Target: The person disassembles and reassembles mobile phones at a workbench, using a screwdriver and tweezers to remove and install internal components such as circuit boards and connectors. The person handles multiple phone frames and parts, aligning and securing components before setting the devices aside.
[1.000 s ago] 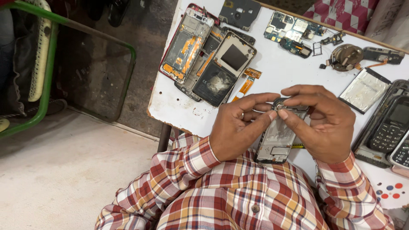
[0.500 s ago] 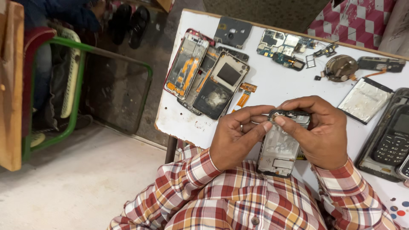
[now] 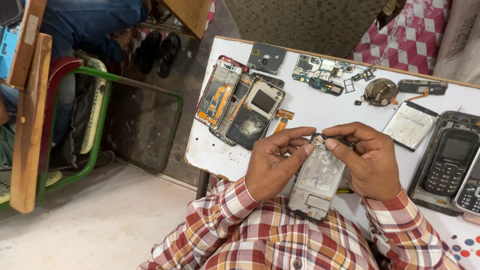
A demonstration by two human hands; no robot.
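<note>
the left hand [image 3: 272, 167] and the right hand [image 3: 367, 162] were both closed around a silvery phone frame [image 3: 317, 182], held above the near edge of the white worktop [image 3: 320, 107]. the frame stood lengthwise away from the person, its lower end over the checked shirt [image 3: 280, 235]. both thumbs and forefingers pinched at its top end, where a small dark part sat between the fingertips; what exactly they pressed was too small to tell.

near the left edge of the worktop lay a cluster of opened phone bodies [image 3: 242, 107] with orange flex cables. along the far edge lay a dark back cover [image 3: 266, 57], a green circuit board [image 3: 320, 72] and a round metal part [image 3: 381, 91]. a flat silvery battery [image 3: 411, 125] lay just beyond the right hand. at the right edge lay a dark keypad phone [image 3: 447, 162] inside an open casing. off the worktop's left side stood a green-framed chair [image 3: 95, 115].
</note>
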